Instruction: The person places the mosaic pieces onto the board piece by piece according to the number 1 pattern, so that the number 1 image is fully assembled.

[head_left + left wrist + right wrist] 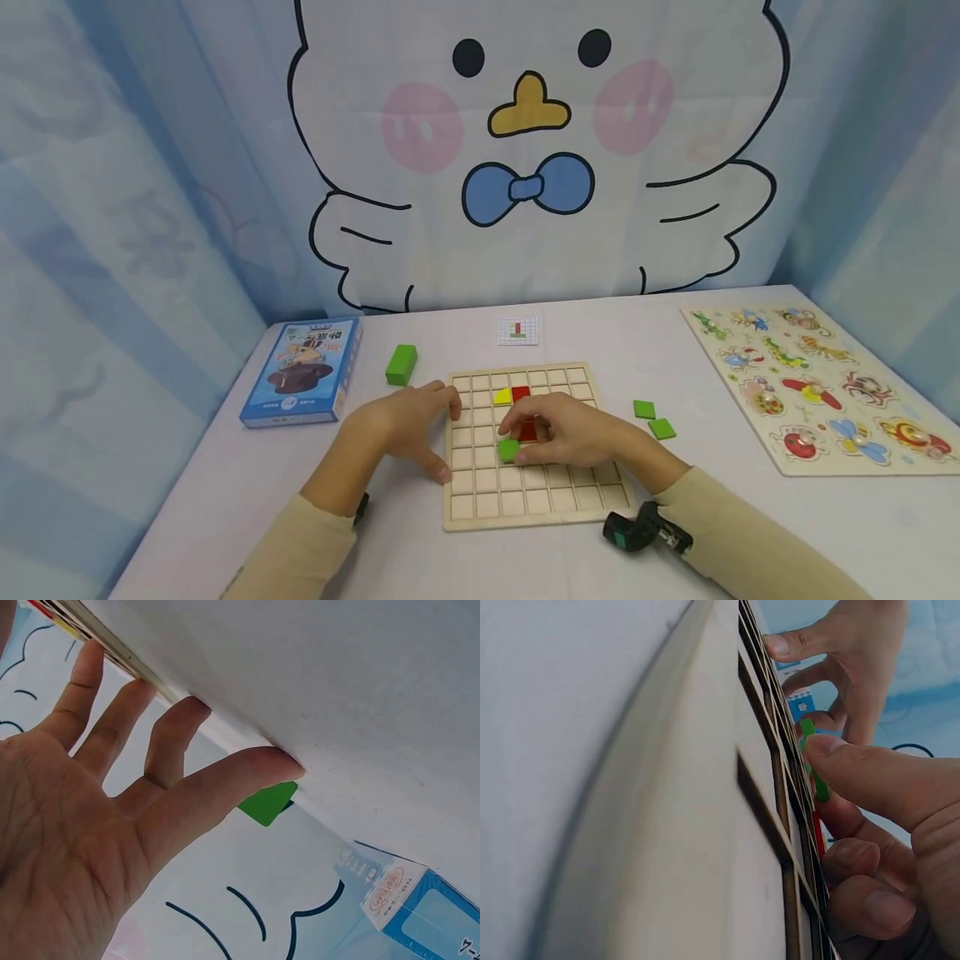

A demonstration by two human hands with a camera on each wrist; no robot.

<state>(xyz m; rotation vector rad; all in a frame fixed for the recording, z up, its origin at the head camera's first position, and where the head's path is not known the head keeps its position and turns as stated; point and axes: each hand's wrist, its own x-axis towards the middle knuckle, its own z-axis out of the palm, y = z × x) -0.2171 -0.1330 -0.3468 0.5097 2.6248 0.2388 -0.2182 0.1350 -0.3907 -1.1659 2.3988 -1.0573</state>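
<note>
A wooden grid board [480, 505] lies on the table. My left hand [405, 421] rests at its left edge, fingertips against the rim and thumb spread apart below; the left wrist view shows the thumb [247, 766] by the tabletop. Over the middle of the board, my right hand [573, 429] pinches a small green square tile [508, 451] between thumb and forefinger. That tile [817, 769] stands nearly edge-on in the right wrist view. A yellow tile [502, 397] and red tiles [521, 392] sit in the grid, the red ones partly hidden by the right hand.
Two loose green tiles [662, 428] lie right of the board. Behind it are a small pattern card [518, 331] and a green block [401, 365]. A blue box [303, 371] stands at the left, and an animal puzzle board [825, 383] lies at the right.
</note>
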